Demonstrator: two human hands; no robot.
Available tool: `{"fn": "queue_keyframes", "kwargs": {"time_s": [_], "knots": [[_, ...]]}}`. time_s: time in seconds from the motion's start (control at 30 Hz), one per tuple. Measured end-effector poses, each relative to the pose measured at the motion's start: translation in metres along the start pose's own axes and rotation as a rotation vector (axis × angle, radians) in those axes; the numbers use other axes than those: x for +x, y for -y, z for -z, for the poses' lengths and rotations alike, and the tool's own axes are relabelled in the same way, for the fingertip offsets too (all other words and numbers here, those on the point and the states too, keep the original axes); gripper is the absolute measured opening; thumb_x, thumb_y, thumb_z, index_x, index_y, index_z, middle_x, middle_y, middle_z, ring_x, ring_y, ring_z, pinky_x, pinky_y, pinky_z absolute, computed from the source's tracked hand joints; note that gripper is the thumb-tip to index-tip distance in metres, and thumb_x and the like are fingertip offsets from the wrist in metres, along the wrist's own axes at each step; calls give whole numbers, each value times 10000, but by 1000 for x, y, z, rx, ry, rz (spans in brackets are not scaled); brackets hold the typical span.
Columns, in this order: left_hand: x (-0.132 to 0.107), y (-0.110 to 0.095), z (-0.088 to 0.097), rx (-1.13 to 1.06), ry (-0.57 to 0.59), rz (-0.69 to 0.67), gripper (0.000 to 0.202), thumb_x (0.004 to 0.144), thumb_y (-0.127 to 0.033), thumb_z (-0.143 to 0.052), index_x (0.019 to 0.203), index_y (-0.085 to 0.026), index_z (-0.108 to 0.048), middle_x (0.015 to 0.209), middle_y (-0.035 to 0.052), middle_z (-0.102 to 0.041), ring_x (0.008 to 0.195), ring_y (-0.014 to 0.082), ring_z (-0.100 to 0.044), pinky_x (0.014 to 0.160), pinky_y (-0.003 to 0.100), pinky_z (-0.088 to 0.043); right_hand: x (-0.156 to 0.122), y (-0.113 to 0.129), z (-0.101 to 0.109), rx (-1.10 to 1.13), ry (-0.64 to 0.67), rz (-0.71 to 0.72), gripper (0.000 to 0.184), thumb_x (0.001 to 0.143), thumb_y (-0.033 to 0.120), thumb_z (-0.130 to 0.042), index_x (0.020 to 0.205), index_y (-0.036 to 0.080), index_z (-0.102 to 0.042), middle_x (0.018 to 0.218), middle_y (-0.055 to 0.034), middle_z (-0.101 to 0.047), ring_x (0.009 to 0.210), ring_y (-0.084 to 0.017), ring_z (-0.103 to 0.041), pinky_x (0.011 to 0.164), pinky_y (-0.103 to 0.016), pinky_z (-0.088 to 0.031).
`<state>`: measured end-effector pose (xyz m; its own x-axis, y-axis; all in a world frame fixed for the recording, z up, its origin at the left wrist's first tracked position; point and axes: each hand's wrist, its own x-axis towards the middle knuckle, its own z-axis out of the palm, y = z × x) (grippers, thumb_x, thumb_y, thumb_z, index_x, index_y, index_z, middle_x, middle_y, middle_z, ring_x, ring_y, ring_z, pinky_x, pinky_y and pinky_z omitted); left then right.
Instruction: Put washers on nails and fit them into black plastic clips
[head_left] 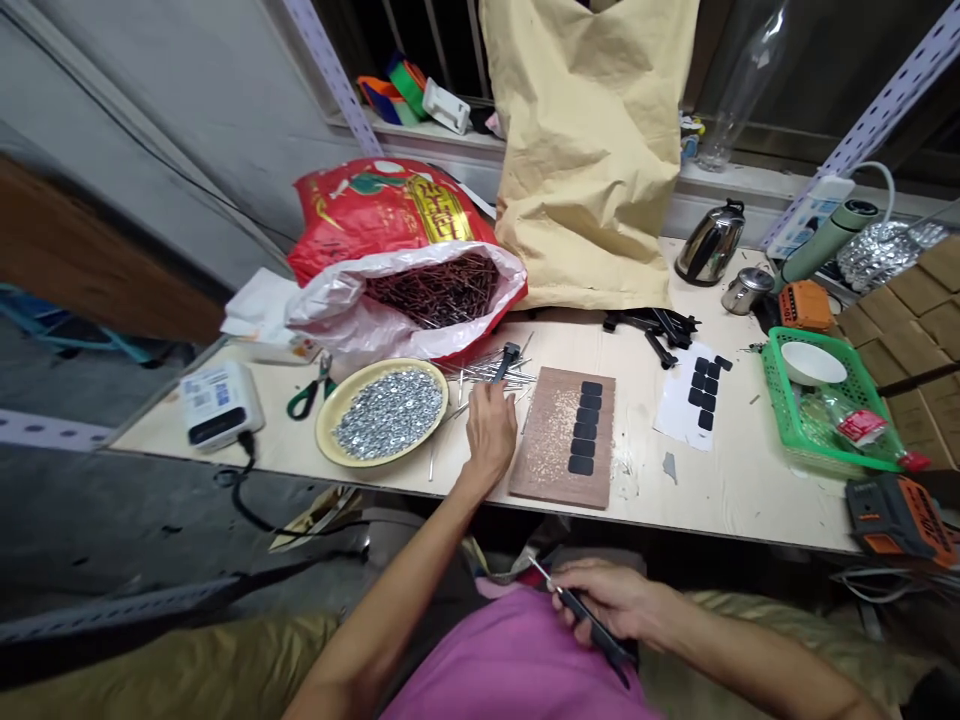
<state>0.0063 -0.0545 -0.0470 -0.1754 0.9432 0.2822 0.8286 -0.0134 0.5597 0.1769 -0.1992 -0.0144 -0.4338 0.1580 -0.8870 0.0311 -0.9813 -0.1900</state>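
Observation:
My left hand (491, 430) reaches over the table with its fingers closed around the lower end of a black plastic piece with a wide head (510, 352). Beside and beyond it lie loose thin metal rods (487, 366). Low in front of my body, my right hand (606, 598) grips a long black handle (589, 622) with a thin metal rod sticking out toward the upper left. Just right of my left hand lies a brown board (555, 390) bearing a column of black rounded pads (585, 432). A yellow bowl (324, 440) of small silvery metal parts (390, 410) stands to its left.
Behind the bowl, a red sack (360, 215) lies open, full of dark brown rods. Green-handled scissors (304, 398) and a white device (219, 405) are at left. At right are a paper with black pads (675, 420), a green basket (780, 400) and a power-tool battery (896, 520).

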Motion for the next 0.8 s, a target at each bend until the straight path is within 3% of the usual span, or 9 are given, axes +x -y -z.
{"fn": "queue_keyframes", "kwargs": {"time_s": [0.07,0.2,0.3,0.4,0.47,0.53,0.63,0.7,0.8], "knots": [[19,0,5,103,70,111,274,896,-201,-424,1085,-66,-569,1071,217,-565,927,328,-621,771,440,-505,35,-2,3,209,-47,-74,198,831,232,-587,669,130,-538,570,22,-515,450,-48,-473,447,-149,-382],[41,-4,5,189,205,228,247,885,-206,-468,1056,-53,-560,1097,235,-554,884,339,-642,696,408,-499,83,17,8,361,-144,54,228,915,344,-497,819,152,-576,687,-3,-593,603,-100,-605,651,-238,-518],[45,-5,4,156,207,237,231,882,-174,-455,1058,-58,-550,1087,227,-567,896,330,-642,694,393,-490,87,20,3,336,-144,89,295,917,413,-499,969,132,-572,778,-47,-639,738,-122,-660,760,-266,-528],[46,-1,11,28,143,245,179,864,-157,-476,1001,-90,-568,1057,199,-591,937,308,-624,739,388,-478,64,3,-8,126,-84,165,392,902,462,-512,1029,96,-569,789,-74,-646,715,-140,-674,760,-296,-544],[44,1,21,-138,87,252,114,833,-156,-521,919,-123,-589,988,152,-616,934,276,-609,765,368,-467,35,-6,-18,-232,-32,424,371,891,452,-534,1082,139,-587,835,-71,-664,702,-163,-678,711,-336,-565],[38,0,36,-393,121,256,37,791,-173,-577,813,-153,-599,851,82,-625,832,220,-601,722,316,-457,3,1,-25,-742,-100,961,286,936,372,-478,1097,195,-635,918,-82,-683,805,-172,-680,749,-330,-567],[20,-7,60,-888,451,329,144,725,-287,-668,741,-162,-600,624,-16,-537,549,108,-481,513,215,-361,-31,47,-29,-1404,-459,1840,329,928,181,-472,1209,285,-608,1077,-72,-673,1114,-214,-593,961,-407,-492],[6,-13,75,-1175,774,426,321,651,-427,-732,745,-153,-593,527,-61,-444,425,54,-328,411,185,-224,-36,87,-31,-1709,-688,2083,362,921,177,-495,1243,315,-582,1125,-53,-659,1204,-231,-528,1039,-474,-412],[-12,-17,89,-1422,1030,550,462,556,-534,-775,691,-146,-564,460,-102,-323,385,24,-197,375,182,-147,-29,129,-35,-2002,-682,2234,274,930,235,-501,1162,298,-634,1051,-37,-683,1048,-209,-594,965,-440,-446]]}}
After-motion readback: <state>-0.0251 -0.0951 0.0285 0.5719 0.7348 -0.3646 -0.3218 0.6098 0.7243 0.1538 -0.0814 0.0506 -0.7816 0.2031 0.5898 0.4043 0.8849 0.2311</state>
